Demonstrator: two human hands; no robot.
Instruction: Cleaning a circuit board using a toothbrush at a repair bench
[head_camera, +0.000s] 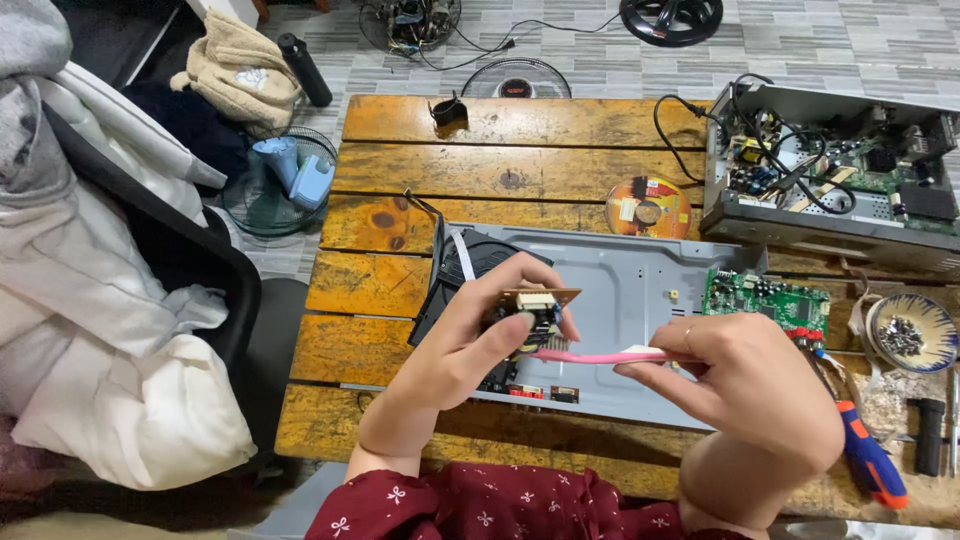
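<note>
My left hand (470, 335) holds a small brown circuit board (538, 306) up above the table, its parts facing right. My right hand (745, 385) grips a pink toothbrush (600, 355) by the handle, and its bristle end touches the underside of that board. Below both hands lies an open grey metal device chassis (630, 290) with a black disc drive (460, 265) at its left end and a green circuit board (765, 300) at its right end.
A disc (648, 206) lies on the wooden table (420, 200). A second open device with wiring (835, 170) sits at the back right. A bowl of screws (912, 335), an orange-blue screwdriver (872, 460) and a black tool sit right. Fan parts lie on the floor.
</note>
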